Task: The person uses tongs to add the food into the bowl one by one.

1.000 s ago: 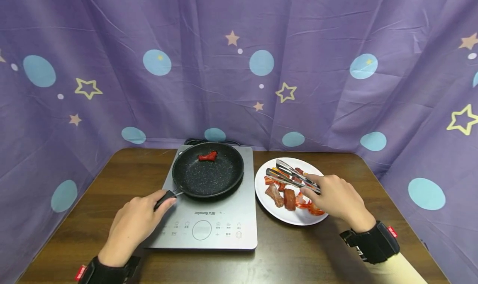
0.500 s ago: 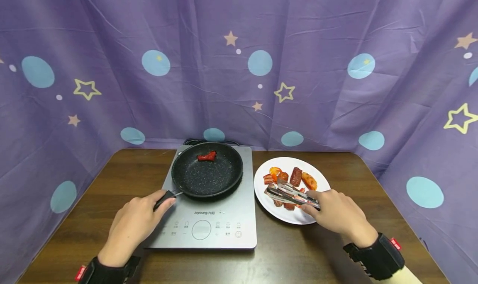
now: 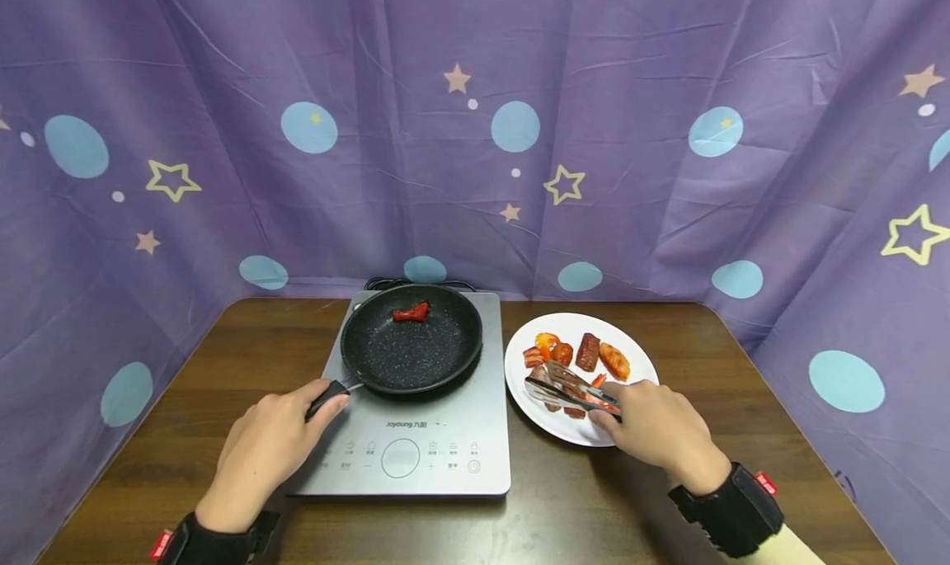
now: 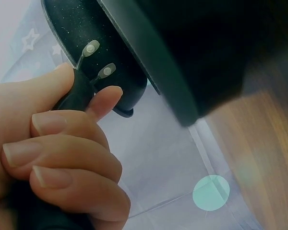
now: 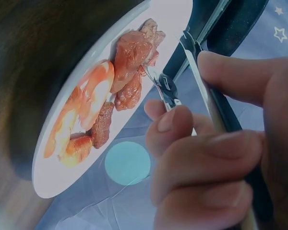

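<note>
My left hand (image 3: 270, 441) grips the black handle (image 4: 77, 91) of a speckled black frying pan (image 3: 411, 355). One glossy red piece of food (image 3: 411, 312), shaped like a small drumstick, lies toward the pan's far side. Over a white plate (image 3: 522, 342), my right hand (image 3: 656, 429) holds metal food tongs (image 3: 571, 385), thumb on one arm and fingers on the other. Their tips are spread apart in the right wrist view, one right at a brown piece of meat (image 5: 132, 52). Shrimp-like orange pieces (image 5: 97, 93) lie beside it. In the head view the tongs partly hide the nearer pieces.
Beneath the pan is a silver induction cooker (image 3: 475, 433) with touch controls along its front. On the plate's far half lie a dark sausage-like piece (image 3: 588, 351), a golden-brown piece (image 3: 614, 360) and other food. A purple curtain (image 3: 631, 243) hangs behind the wooden table (image 3: 586, 507).
The tongs have come from the plate's far half to its nearer left part, dipping over the meat there. The right hand has shifted slightly left in the last half second. Left hand and pan stay put.
</note>
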Tool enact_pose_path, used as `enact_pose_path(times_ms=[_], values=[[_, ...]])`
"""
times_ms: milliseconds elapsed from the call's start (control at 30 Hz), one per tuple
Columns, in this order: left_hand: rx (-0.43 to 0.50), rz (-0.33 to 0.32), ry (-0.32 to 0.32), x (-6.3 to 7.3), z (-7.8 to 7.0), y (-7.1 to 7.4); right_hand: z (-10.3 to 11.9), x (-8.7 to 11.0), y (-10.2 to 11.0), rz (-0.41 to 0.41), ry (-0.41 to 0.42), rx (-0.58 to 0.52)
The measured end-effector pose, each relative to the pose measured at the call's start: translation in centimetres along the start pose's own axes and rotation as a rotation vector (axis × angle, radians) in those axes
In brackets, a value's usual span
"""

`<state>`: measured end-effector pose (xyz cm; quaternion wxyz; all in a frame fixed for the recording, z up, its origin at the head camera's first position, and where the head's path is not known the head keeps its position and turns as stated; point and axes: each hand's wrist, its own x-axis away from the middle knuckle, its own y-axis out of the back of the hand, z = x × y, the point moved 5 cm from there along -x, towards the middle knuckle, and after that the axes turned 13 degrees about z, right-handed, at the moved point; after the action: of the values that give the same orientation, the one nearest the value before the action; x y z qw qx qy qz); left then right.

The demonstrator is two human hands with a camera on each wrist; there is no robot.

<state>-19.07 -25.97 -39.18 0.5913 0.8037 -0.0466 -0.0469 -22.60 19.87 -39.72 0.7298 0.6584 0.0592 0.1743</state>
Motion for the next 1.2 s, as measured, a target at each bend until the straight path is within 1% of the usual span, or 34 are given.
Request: enact_pose_path(times_ms=[267, 533, 867, 1100, 1200], values=[[0.011, 0.008, 0.005, -0.07, -0.14, 0.01, 0.25, 0.00, -0.32, -0.011, 0.009, 0.018], [0.017, 0.023, 0.006, 0.10, -0.09, -0.03, 0.27, -0.18, -0.42, -0.004, 0.026, 0.006], [0.009, 0.018, 0.008, 0.06, 0.09, -0.19, 0.25, -0.08, -0.44, -0.009, 0.032, -0.010], [-0.001, 0.012, 0.002, -0.05, 0.10, -0.23, 0.24, -0.06, -0.57, -0.009, 0.042, -0.003], [-0.002, 0.005, 0.001, -0.01, 0.12, -0.20, 0.28, -0.04, -0.57, -0.019, 0.047, 0.022]])
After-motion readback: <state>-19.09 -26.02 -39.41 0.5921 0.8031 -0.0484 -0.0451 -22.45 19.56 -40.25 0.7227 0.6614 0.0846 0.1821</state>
